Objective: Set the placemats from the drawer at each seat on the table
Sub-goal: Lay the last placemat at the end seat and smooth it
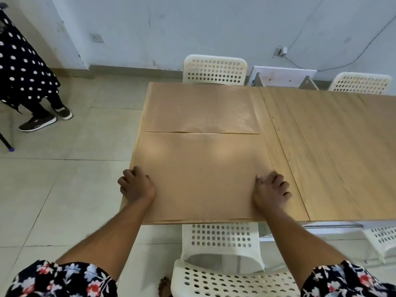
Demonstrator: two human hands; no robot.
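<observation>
Head view shows the near placemat [201,174] flat at the table [334,146] edge before a chair; left hand [137,187] and right hand [271,192] press its side edges, fingers curled together; likely thin, light, floppy, best gripped at corners.
</observation>
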